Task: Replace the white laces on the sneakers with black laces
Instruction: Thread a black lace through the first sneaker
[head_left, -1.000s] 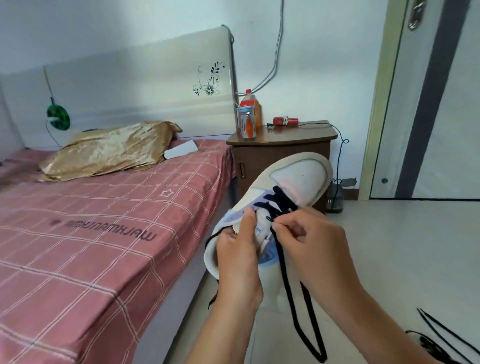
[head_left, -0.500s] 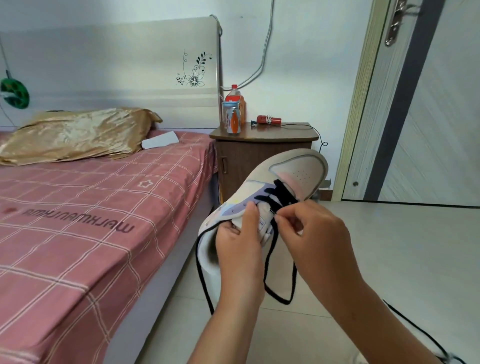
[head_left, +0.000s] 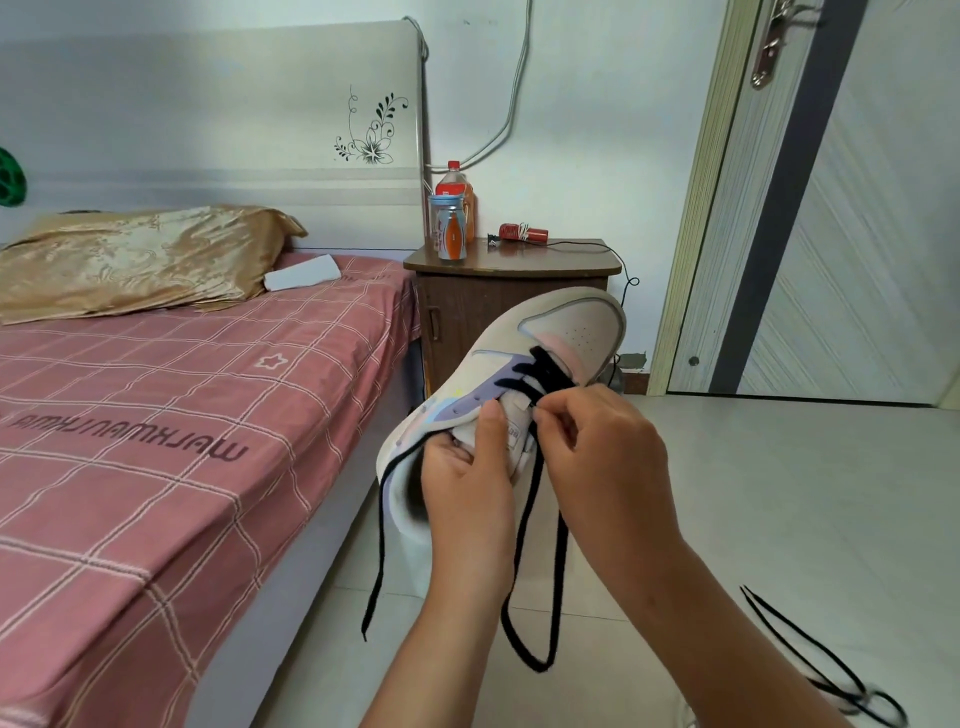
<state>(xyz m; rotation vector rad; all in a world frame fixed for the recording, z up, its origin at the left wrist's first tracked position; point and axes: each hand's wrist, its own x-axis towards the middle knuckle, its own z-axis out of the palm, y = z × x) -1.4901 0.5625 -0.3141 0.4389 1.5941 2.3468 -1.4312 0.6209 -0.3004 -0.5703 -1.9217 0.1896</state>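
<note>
Both hands work on one sneaker (head_left: 519, 358) held up in the air, toe pointing up and away toward the nightstand (head_left: 498, 291). Left hand (head_left: 470, 488) grips the sneaker at its collar, fingers curled inside the opening and thumb pressed flat along the tongue. Right hand (head_left: 605, 457) has its fingers curled tight, pinching the black lace (head_left: 540, 379) just beside the tongue, at the eyelet row below the crossings already threaded. Three black crossings run over the upper part of the tongue, nearest the toe. From the right hand's pinch a long loop of lace hangs down between the forearms. Another free end runs from the left side of the collar and dangles beside the left wrist, its tip hanging near the bed's edge.

On the floor (head_left: 753, 519) at lower right lies a second black lace (head_left: 810, 660), blurred at its far end, well apart from the held sneaker.

To the left stands a bed (head_left: 156, 441) with a pink checked sheet, a gold pillow (head_left: 135, 260) at its head and a white flat thing (head_left: 301, 273) just beside the pillow. On the nightstand stand a bottle (head_left: 457, 192) and a cup (head_left: 449, 228), touching or nearly so, with a red object (head_left: 522, 232) further right. A door (head_left: 857, 208) fills the right background.
</note>
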